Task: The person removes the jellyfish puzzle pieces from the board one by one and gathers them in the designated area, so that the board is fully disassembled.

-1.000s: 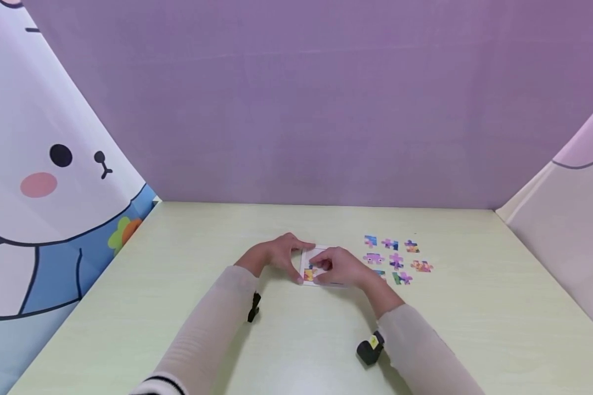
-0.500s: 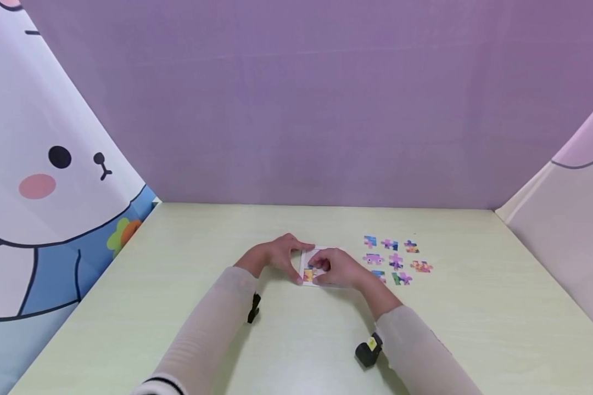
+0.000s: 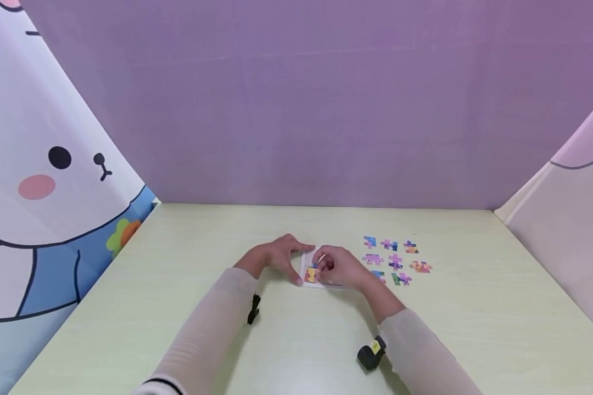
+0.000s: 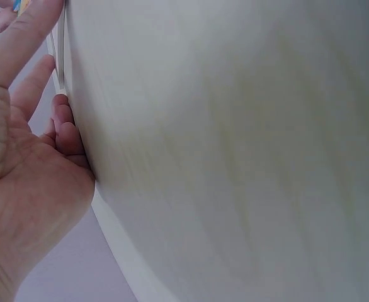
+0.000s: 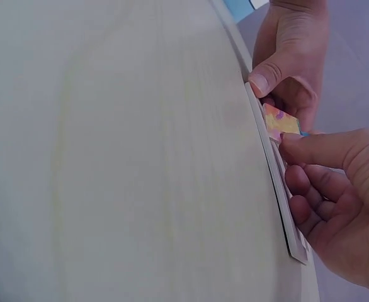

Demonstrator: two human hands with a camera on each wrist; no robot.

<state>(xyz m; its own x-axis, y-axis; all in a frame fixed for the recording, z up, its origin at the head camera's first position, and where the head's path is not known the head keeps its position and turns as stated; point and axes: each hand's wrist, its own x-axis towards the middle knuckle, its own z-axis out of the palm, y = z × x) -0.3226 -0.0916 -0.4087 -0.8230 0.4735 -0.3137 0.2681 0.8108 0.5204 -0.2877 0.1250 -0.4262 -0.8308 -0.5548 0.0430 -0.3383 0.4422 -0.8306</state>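
A small white puzzle tray [image 3: 321, 285] lies flat on the table, partly covered by my hands. My left hand [image 3: 283, 257] rests at its left side, thumb on the near corner and forefinger along the far one, both fairly straight. My right hand [image 3: 340, 267] reaches over the tray from the right and pinches a yellow-orange puzzle piece [image 3: 311, 275] between thumb and fingers. In the right wrist view the puzzle piece [image 5: 279, 121] tilts up from the tray [image 5: 289, 233], close to the left thumb [image 5: 264, 80]. The left wrist view shows the left hand [image 4: 33, 163] along the tray's edge.
Several loose puzzle pieces [image 3: 396, 262] lie in rough rows on the table right of the tray. A purple backdrop [image 3: 296, 109] stands behind the table [image 3: 197, 236]. Each wrist carries a small black camera, such as the right wrist camera [image 3: 370, 355].
The right fingers have risen slightly, and the yellow-orange puzzle piece has shifted a little to the right, showing more of its face. The left hand has stayed at the tray's edge.
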